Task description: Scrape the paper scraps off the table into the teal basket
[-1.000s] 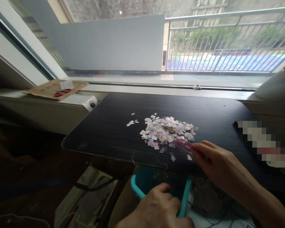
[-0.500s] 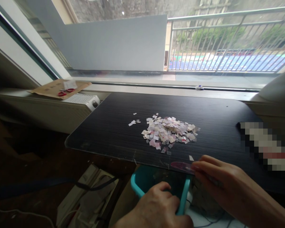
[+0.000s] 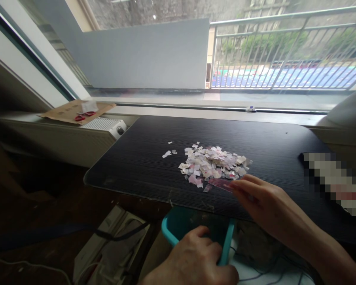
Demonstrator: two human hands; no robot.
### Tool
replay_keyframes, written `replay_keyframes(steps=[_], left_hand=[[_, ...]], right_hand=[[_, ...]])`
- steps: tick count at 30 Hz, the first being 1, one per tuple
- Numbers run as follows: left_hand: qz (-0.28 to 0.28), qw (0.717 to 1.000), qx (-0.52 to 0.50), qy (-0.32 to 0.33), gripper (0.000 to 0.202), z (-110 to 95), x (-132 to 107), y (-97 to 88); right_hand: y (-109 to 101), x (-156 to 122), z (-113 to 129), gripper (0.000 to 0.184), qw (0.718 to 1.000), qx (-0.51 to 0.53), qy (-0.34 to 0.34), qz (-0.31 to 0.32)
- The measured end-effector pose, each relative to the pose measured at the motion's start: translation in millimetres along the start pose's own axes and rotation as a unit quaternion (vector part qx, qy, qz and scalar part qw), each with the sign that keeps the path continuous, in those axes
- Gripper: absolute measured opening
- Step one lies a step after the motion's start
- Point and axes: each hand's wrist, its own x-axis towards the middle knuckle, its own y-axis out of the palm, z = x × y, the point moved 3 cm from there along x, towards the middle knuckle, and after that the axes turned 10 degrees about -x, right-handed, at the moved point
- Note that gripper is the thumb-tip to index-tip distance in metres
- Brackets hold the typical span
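Scraps (image 3: pixel 207 162): many being left
Scraps' six o'clock: strip (image 3: pixel 220 184) being pinched (right hand (image 3: pixel 262 198))
Bin (image 3: pixel 167 232): being gripped (left hand (image 3: pixel 192 257)); fill unclear

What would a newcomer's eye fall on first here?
Probably the heap of small pale pieces on the black tabletop, with the right hand holding a translucent pink strip at its near edge. Next, the bright turquoise bin below the tabletop's near edge, held by the left hand.
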Motion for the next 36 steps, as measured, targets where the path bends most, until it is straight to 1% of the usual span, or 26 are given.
replay_keyframes(steps=[2, 4, 7, 9, 11, 12, 14, 15, 17, 20, 24, 28, 30, 31, 35, 36], left_hand=[[-0.008, 1.000, -0.002, 0.003, 0.013, 0.8, -0.1, -0.5], [-0.016, 1.000, -0.001, 0.002, 0.012, 1.8, -0.3, 0.3], [-0.018, 1.000, 0.005, -0.004, 0.012, 2.6, -0.4, 2.4], [-0.022, 1.000, 0.007, -0.003, 0.013, 2.2, 0.0, 2.3], [-0.023, 1.000, 0.004, -0.005, 0.014, 1.8, 0.5, 0.7], [-0.018, 1.000, 0.000, -0.008, 0.013, 1.7, 0.5, -0.4], [-0.014, 1.000, -0.004, -0.020, 0.012, 2.1, -0.1, -3.3], [-0.020, 0.999, -0.005, -0.025, 0.012, 2.4, -0.8, -5.3], [-0.027, 0.999, -0.023, -0.028, 0.008, 2.8, -3.1, -8.6], [-0.025, 0.997, -0.064, -0.041, 0.005, 4.4, -7.6, -12.4], [-0.014, 0.993, -0.086, -0.079, 0.005, 7.6, -13.5, -17.4], [-0.017, 0.991, -0.092, -0.093, 0.011, 7.2, -18.8, -24.2], [-0.011, 0.989, -0.096, -0.112, 0.014, 6.8, -20.7, -26.8], [-0.010, 0.988, -0.099, -0.115, 0.015, 6.3, -21.1, -27.9], [-0.027, 0.988, -0.106, -0.112, 0.015, 4.3, -21.2, -31.1], [-0.030, 0.988, -0.107, -0.110, 0.014, 3.8, -21.2, -31.2]], right_hand=[[2.4, 3.5, 0.3, 0.019, 1.000, 0.004, -0.004, 0.006], [4.9, 1.3, 4.7, 0.020, 0.999, 0.014, -0.012, 0.047], [5.4, -11.7, 14.5, 0.025, 0.992, 0.035, -0.030, 0.116], [3.3, -22.6, 15.8, 0.025, 0.988, 0.054, -0.044, 0.141], [-1.0, -32.5, 7.6, 0.022, 0.989, 0.060, -0.037, 0.129], [-4.0, -37.0, 0.1, 0.020, 0.992, 0.054, -0.024, 0.108], [-11.3, -45.4, -18.0, 0.018, 0.999, 0.025, 0.011, 0.045], [-14.5, -49.2, -26.6, 0.019, 0.999, 0.007, 0.026, 0.019], [-18.3, -55.0, -39.3, 0.019, 0.999, -0.018, 0.046, -0.004], [-17.9, -58.5, -45.6, 0.021, 0.998, -0.015, 0.058, 0.005], [-16.6, -64.4, -41.5, 0.023, 0.998, 0.012, 0.061, 0.018], [-17.6, -79.1, -39.4, 0.022, 0.994, 0.034, 0.061, 0.078], [-18.4, -81.4, -41.2, 0.023, 0.993, 0.044, 0.063, 0.093], [-18.8, -79.9, -42.4, 0.024, 0.993, 0.046, 0.063, 0.087], [-19.4, -66.3, -45.1, 0.023, 0.997, 0.040, 0.057, 0.029], [-19.2, -64.6, -44.2, 0.023, 0.997, 0.038, 0.054, 0.027]])
